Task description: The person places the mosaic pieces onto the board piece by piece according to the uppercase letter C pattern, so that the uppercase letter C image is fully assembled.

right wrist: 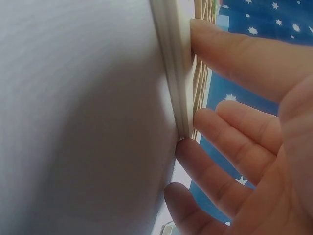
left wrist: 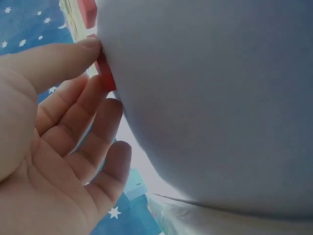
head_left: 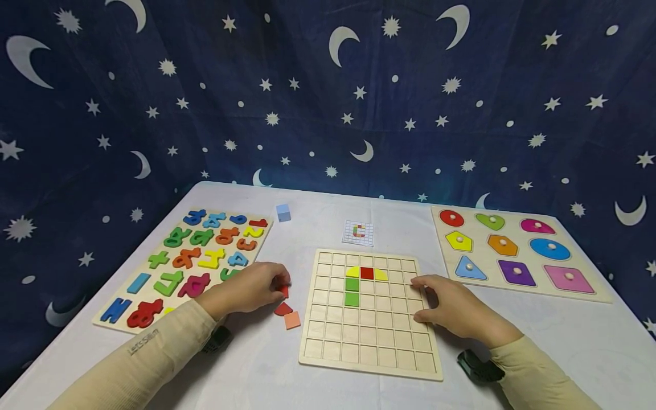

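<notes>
My left hand (head_left: 253,287) pinches a small red tile (left wrist: 106,74) between thumb and fingertips, low over the white tabletop. Just nearer to me lie a red tile with a curved edge (head_left: 283,308) and a salmon square tile (head_left: 292,320). At the right rim of a wooden grid board (head_left: 370,370), my right hand (head_left: 456,310) touches the edge with thumb and fingers, loosely spread. Several tiles sit in the board's cells: a red square (head_left: 367,273) between two yellow curved tiles (head_left: 381,274), and two green squares (head_left: 352,299) stacked below the left yellow one.
Behind the board lies a printed pattern card (head_left: 359,233). A pale blue cube (head_left: 283,213) stands to its left. A number puzzle board (head_left: 115,324) is at the left, a knobbed shape puzzle (head_left: 517,250) at the right. A starry cloth (head_left: 307,74) hangs behind the table.
</notes>
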Demonstrator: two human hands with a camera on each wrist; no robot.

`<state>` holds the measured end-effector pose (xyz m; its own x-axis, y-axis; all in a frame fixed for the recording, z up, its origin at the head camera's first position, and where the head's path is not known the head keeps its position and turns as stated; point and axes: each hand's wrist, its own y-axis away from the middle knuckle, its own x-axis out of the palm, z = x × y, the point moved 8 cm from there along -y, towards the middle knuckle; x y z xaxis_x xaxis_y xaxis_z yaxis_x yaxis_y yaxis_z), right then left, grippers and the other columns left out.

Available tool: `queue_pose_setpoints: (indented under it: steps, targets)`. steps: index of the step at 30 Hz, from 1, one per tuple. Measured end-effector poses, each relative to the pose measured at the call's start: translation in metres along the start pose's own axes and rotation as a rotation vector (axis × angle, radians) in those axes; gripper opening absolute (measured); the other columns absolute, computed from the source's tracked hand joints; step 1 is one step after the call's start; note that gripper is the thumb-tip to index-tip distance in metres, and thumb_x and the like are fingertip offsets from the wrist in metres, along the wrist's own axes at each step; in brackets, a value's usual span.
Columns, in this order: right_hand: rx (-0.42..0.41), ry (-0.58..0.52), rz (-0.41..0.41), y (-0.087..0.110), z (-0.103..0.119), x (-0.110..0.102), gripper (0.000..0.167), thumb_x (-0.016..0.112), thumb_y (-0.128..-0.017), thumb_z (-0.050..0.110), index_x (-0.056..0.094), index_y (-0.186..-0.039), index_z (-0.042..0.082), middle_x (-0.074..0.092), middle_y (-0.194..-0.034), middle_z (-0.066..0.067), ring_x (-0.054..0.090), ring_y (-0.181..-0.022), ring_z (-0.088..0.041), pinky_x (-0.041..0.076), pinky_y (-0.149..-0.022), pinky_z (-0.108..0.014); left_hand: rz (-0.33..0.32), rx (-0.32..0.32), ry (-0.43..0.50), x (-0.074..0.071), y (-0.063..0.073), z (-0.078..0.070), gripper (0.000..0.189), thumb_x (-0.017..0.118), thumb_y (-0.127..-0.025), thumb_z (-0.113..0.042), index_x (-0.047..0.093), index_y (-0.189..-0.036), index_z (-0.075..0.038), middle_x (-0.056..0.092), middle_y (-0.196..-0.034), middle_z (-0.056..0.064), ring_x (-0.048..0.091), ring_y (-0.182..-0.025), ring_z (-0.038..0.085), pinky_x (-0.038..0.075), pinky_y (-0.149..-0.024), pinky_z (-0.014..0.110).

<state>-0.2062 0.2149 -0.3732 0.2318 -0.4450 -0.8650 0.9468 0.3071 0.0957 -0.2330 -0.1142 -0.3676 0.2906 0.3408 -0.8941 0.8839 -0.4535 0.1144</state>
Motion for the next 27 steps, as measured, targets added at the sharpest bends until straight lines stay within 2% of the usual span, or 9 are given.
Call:
queue_pose_setpoints:
  steps: [9,14,17,20,27]
  targets:
    - [0.014,-0.005,0.009,0.000,0.000,0.001,0.067,0.086,-0.079,0.024,0.058,-0.136,0.003,0.056,-0.136,-0.017,0.052,-0.124,-0.038,0.038,-0.104,-0.058,-0.041,-0.019,-0.064,-0.003,-0.003,-0.004,0.020,0.080,-0.085,-0.014,0.067,-0.099,-0.008,0.056,-0.079,-0.004,0.052,-0.076,0.014,0.049,-0.072,0.029]
    - [0.015,-0.008,0.008,0.001,0.001,0.000,0.067,0.086,-0.079,0.024,0.058,-0.136,0.003,0.057,-0.136,-0.017,0.053,-0.123,-0.038,0.039,-0.104,-0.058,-0.012,0.004,-0.031,-0.004,-0.004,-0.016,0.022,0.079,-0.086,-0.014,0.069,-0.104,-0.008,0.058,-0.082,-0.005,0.054,-0.079,0.015,0.050,-0.076,0.031]
    - [0.012,-0.006,0.007,0.001,0.001,0.000,0.066,0.086,-0.079,0.024,0.058,-0.136,0.003,0.057,-0.136,-0.017,0.053,-0.123,-0.037,0.039,-0.104,-0.058,0.006,0.059,-0.015,-0.002,-0.004,-0.029,0.022,0.078,-0.087,-0.013,0.069,-0.106,-0.006,0.060,-0.085,-0.005,0.055,-0.082,0.015,0.050,-0.079,0.033]
    - [0.013,-0.003,0.010,0.000,0.001,0.000,0.067,0.086,-0.079,0.024,0.058,-0.136,0.003,0.057,-0.136,-0.017,0.052,-0.124,-0.037,0.038,-0.104,-0.058,0.012,0.140,-0.012,0.000,-0.003,-0.042,0.019,0.077,-0.088,-0.012,0.069,-0.104,-0.006,0.062,-0.086,-0.005,0.055,-0.082,0.015,0.050,-0.080,0.033]
    - [0.025,-0.006,0.019,0.000,0.000,0.001,0.067,0.086,-0.079,0.025,0.057,-0.136,0.003,0.057,-0.136,-0.017,0.053,-0.123,-0.037,0.039,-0.103,-0.058,-0.007,0.312,-0.072,0.008,-0.005,-0.074,0.016,0.077,-0.087,-0.013,0.070,-0.101,-0.008,0.062,-0.087,-0.006,0.055,-0.082,0.013,0.050,-0.081,0.031]
